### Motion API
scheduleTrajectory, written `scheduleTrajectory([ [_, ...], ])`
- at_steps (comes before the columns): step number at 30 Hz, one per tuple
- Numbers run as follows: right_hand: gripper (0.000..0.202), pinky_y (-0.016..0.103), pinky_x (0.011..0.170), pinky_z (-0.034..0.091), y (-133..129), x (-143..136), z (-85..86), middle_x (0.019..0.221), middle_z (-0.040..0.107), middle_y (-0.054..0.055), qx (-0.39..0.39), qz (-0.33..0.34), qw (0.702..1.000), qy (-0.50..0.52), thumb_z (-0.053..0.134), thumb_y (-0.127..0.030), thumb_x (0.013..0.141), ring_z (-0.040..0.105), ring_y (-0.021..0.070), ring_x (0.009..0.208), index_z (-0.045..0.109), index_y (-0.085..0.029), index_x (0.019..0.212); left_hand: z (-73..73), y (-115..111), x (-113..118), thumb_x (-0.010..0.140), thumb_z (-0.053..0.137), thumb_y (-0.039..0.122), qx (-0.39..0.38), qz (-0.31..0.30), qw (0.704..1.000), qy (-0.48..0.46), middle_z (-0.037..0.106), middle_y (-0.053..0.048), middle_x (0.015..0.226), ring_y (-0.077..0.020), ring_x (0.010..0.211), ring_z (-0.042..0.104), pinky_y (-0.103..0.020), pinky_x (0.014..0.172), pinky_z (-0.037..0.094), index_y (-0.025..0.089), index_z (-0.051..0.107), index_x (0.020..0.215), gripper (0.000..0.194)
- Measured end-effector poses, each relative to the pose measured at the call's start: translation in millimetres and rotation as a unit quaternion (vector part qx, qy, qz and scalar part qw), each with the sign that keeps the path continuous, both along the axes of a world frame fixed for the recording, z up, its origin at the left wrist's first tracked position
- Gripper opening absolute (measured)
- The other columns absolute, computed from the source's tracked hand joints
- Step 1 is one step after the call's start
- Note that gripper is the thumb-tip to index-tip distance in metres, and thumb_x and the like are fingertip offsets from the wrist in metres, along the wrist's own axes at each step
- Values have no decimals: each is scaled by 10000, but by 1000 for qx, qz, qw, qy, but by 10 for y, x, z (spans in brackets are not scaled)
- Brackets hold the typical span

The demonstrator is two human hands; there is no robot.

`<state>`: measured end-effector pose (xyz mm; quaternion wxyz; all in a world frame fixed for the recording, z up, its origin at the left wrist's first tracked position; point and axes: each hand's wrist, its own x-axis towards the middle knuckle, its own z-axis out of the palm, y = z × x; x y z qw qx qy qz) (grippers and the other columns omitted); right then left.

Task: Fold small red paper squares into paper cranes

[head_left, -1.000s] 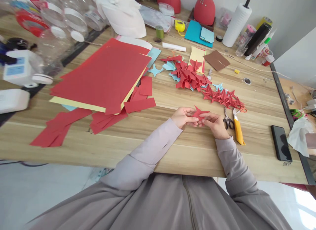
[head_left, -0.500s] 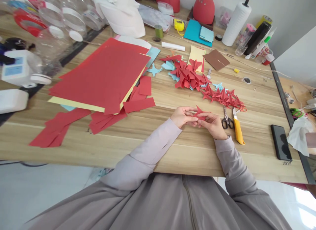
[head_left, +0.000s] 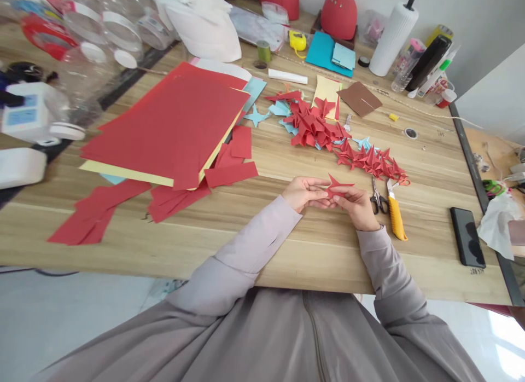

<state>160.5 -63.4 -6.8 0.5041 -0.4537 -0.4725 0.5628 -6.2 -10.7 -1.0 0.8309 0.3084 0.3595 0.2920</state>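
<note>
Between the earlier frames and this one, we see the red folded piece (head_left: 338,185) turn a little in the fingers: its upper point sits further right and less of its body shows below, while both wrists have hardly shifted. We take this as a small adjustment of one fold, with the work on this piece in hand and the piece not yet set down. Around it, the wooden tabletop (head_left: 164,250) fills most of the frame, with the large stack of red sheets (head_left: 172,125) at left of centre. Above and right of centre we find a loose heap of red folded pieces (head_left: 311,125), and just below it, to the right, a smaller cluster of red stars (head_left: 369,164). In the middle of the frame, the left hand (head_left: 304,195) is nearly closed, fingers curled behind and thumb in front, pinching the left side of the piece. The right hand (head_left: 357,207) is also drawn together, thumb and forefinger nipping the right side; its other fingers are partly hidden from us. Just beside that hand lie the yellow cutter (head_left: 396,215) and the smaller scissors (head_left: 374,198), both untouched. The exact crease under the fingertips is too small for us to tell.
</note>
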Motion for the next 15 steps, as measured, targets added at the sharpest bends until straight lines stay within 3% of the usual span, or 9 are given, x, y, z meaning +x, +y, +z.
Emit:
scheduleTrajectory([
  [9, 203, 298, 626, 524, 8, 38, -60, 717, 723, 8, -14, -31, 999, 8, 733, -319, 704, 654, 141, 618, 739, -214, 878, 5, -10, 26, 627, 772, 63, 3, 28, 1000, 5, 716, -105, 652, -191, 568, 694, -248, 536, 581, 45, 659, 963, 354],
  [15, 229, 301, 621, 520, 27, 16, -49, 683, 695, -1, -27, -56, 998, 20, 733, -345, 687, 631, 139, 612, 730, -219, 878, -41, 21, 1, 741, 679, 97, 2, 8, 1000, -12, 723, -124, 693, -215, 660, 711, -302, 637, 588, 51, 654, 1011, 275],
])
